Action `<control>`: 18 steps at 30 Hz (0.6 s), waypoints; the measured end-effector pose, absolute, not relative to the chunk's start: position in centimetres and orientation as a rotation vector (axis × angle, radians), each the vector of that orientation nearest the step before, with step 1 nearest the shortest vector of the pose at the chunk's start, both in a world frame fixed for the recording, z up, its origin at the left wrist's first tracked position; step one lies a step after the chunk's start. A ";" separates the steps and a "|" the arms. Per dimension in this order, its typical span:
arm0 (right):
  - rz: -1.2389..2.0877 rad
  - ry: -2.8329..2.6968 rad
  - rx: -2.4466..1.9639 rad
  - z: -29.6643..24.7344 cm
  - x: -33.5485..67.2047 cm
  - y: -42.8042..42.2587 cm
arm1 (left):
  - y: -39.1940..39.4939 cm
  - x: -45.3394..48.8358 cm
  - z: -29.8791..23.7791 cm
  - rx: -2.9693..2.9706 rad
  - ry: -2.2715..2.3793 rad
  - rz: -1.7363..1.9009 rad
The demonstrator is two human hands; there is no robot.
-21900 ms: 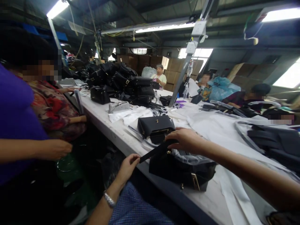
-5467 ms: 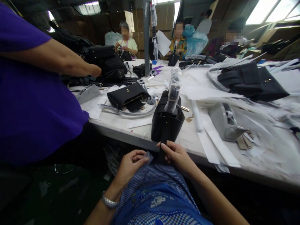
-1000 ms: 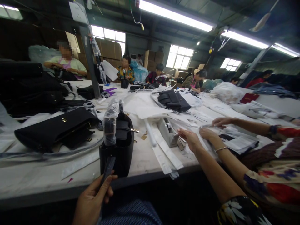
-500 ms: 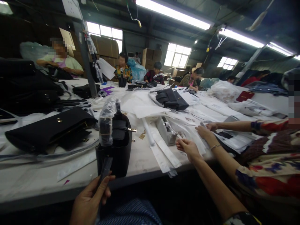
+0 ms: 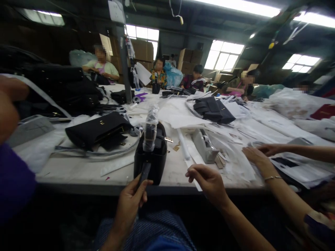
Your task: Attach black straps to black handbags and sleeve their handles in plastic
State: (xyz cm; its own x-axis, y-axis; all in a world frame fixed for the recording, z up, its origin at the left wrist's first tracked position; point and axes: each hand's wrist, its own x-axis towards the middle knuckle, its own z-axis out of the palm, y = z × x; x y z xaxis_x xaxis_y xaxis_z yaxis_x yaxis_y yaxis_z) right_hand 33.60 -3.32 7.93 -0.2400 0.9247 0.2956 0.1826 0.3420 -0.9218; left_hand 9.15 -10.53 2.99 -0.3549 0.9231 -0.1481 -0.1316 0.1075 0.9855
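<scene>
A black handbag stands upright at the near edge of the white table. Clear plastic wraps its handle. My left hand is closed round the bag's black strap, just below the table edge. My right hand hovers at the table edge right of the bag, fingers curled in a pinch; what it holds I cannot make out. A grey tape dispenser sits just beyond that hand.
A second black bag lies flat to the left, and more bags are piled at the back left. A co-worker's hands rest on white paper at the right. A person in purple stands close on the left. A post rises mid-table.
My view swung left and down. My right hand drew back from the tape dispenser to the table edge and closed. My left hand kept its hold on the strap.
</scene>
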 end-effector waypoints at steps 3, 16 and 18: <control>1.236 -1.744 -0.824 8.9 27.6 -4.6 | -10.5 9.2 3.2 0.819 1.397 1.436; 1.410 -1.763 -1.041 6.1 21.9 -2.2 | -11.2 8.5 3.6 0.830 1.272 1.428; 1.577 -1.718 -0.941 6.1 22.5 -2.3 | -11.3 8.3 3.8 0.795 1.220 1.386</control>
State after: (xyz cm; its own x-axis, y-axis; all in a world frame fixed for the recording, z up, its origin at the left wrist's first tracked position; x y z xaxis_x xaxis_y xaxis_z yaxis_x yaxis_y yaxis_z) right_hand 22.51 -2.28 6.06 -0.5566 0.8304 -0.0244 0.0952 0.0346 -0.9949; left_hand 8.26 -11.31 3.79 -0.2022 0.9661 -0.1608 -0.2820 0.0998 0.9542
